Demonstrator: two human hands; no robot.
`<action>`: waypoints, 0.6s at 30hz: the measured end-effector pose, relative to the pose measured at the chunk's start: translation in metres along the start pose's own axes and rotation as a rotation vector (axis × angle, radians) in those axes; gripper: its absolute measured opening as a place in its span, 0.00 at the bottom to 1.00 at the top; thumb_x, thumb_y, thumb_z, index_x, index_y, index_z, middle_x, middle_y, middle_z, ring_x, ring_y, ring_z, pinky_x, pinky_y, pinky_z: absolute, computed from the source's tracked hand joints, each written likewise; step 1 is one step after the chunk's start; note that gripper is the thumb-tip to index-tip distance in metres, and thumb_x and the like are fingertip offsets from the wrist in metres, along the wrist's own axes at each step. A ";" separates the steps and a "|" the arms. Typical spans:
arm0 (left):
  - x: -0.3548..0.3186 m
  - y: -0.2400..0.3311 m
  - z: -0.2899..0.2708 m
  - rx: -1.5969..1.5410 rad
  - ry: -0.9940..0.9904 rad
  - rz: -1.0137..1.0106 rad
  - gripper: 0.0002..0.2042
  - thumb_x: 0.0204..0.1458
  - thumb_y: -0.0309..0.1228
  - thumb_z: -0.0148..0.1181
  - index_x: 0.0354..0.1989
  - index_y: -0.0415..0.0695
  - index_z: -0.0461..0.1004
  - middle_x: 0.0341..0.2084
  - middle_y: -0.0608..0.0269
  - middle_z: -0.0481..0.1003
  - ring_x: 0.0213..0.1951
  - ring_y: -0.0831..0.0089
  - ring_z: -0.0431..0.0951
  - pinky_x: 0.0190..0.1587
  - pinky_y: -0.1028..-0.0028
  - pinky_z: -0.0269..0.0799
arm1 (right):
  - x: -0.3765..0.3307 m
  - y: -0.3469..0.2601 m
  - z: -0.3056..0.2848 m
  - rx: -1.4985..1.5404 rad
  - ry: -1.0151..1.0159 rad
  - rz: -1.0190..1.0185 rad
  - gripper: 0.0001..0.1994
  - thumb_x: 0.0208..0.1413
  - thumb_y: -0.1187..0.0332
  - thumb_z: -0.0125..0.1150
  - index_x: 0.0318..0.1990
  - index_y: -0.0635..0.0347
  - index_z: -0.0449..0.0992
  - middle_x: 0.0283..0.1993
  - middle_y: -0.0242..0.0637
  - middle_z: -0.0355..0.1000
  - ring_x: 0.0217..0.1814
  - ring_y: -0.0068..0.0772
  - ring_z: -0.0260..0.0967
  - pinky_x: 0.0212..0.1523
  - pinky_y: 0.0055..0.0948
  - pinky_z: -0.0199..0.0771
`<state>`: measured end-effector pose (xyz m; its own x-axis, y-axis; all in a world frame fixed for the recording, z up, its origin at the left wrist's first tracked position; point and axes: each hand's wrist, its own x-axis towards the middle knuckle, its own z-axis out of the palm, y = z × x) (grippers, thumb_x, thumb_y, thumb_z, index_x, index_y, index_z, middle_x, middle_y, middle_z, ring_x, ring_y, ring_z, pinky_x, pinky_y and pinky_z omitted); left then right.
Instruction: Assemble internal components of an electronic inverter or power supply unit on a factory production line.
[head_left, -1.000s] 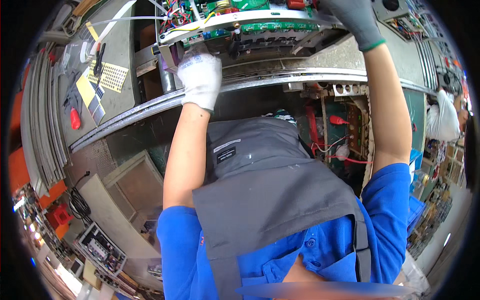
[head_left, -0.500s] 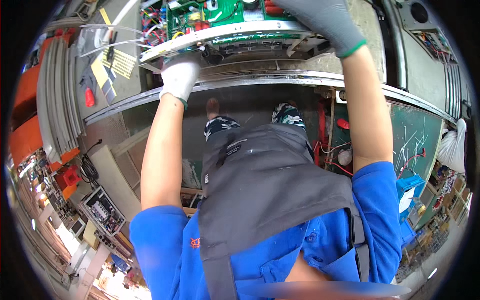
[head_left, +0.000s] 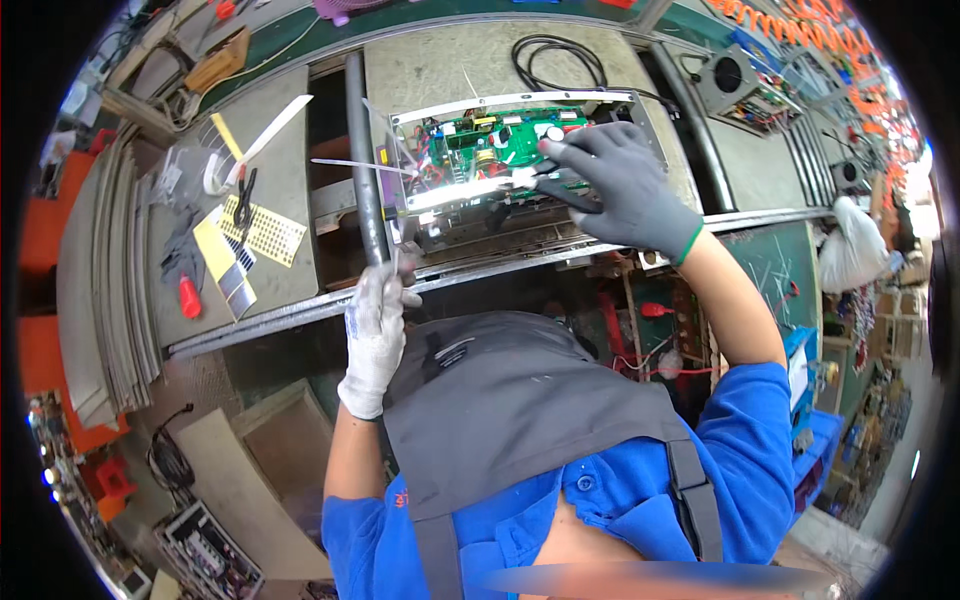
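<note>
A metal chassis (head_left: pixel 645 130) holding a green circuit board (head_left: pixel 520 148) lies on the bench in front of me. My right hand (head_left: pixel 630 190), in a grey glove, is over its right half, fingers bent around a black-handled tool (head_left: pixel 572 194) that looks like pliers. The tool's tip is lost in glare at the chassis's near side. My left hand (head_left: pixel 374 325), in a white glove, is at the bench's front edge, close to the chassis's near left corner. Its fingers are curled together, and their tips are blurred. A white cable tie (head_left: pixel 350 163) sticks out leftward from the wiring.
On the left bench lie black-handled pliers (head_left: pixel 243 205), a yellow perforated sheet (head_left: pixel 275 235) and a red-capped piece (head_left: pixel 189 297). Behind the chassis is a coiled black cable (head_left: pixel 560 62). Metal rails (head_left: pixel 366 160) flank the work surface. A fan unit (head_left: pixel 735 80) stands at right.
My view has shifted, and the whole chassis now shows. My left hand has come off its near left corner toward me. The black-handled tool now shows in my right hand.
</note>
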<state>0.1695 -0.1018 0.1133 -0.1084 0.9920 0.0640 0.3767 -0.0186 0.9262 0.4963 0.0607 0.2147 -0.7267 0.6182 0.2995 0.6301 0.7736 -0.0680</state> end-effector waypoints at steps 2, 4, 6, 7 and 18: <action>0.034 0.033 -0.003 0.012 -0.001 0.185 0.12 0.68 0.27 0.49 0.54 0.40 0.74 0.43 0.48 0.78 0.41 0.54 0.81 0.45 0.62 0.77 | 0.009 -0.021 0.000 -0.039 -0.043 0.010 0.34 0.40 0.65 0.69 0.62 0.48 0.73 0.51 0.38 0.71 0.57 0.44 0.69 0.62 0.45 0.63; 0.069 0.056 0.005 0.068 0.024 0.470 0.14 0.67 0.26 0.51 0.59 0.41 0.72 0.49 0.47 0.78 0.47 0.50 0.81 0.50 0.60 0.76 | 0.018 -0.037 0.000 -0.064 -0.076 0.044 0.34 0.40 0.65 0.69 0.62 0.49 0.73 0.51 0.38 0.71 0.58 0.44 0.68 0.63 0.45 0.63; 0.089 0.068 0.017 0.105 -0.075 0.494 0.18 0.66 0.28 0.53 0.64 0.43 0.68 0.54 0.47 0.77 0.51 0.49 0.80 0.52 0.58 0.77 | 0.023 -0.045 -0.003 -0.062 -0.121 0.083 0.34 0.41 0.64 0.69 0.62 0.51 0.73 0.51 0.39 0.71 0.59 0.44 0.67 0.63 0.46 0.63; 0.093 0.070 0.023 0.099 -0.176 0.409 0.19 0.65 0.28 0.54 0.65 0.44 0.67 0.51 0.48 0.78 0.48 0.49 0.81 0.49 0.58 0.78 | 0.024 -0.045 -0.005 -0.064 -0.115 0.079 0.34 0.41 0.64 0.69 0.62 0.51 0.73 0.51 0.39 0.71 0.59 0.44 0.67 0.63 0.46 0.63; 0.081 0.087 0.040 0.273 -0.141 0.557 0.27 0.54 0.16 0.58 0.65 0.43 0.69 0.35 0.50 0.79 0.33 0.55 0.81 0.35 0.61 0.77 | 0.030 -0.006 -0.004 -0.007 -0.217 -0.123 0.40 0.36 0.64 0.73 0.65 0.48 0.70 0.54 0.39 0.70 0.60 0.43 0.66 0.64 0.47 0.62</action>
<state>0.2305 -0.0179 0.1843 0.2868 0.8499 0.4421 0.5647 -0.5227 0.6386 0.4723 0.0742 0.2273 -0.8395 0.5352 0.0941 0.5343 0.8445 -0.0370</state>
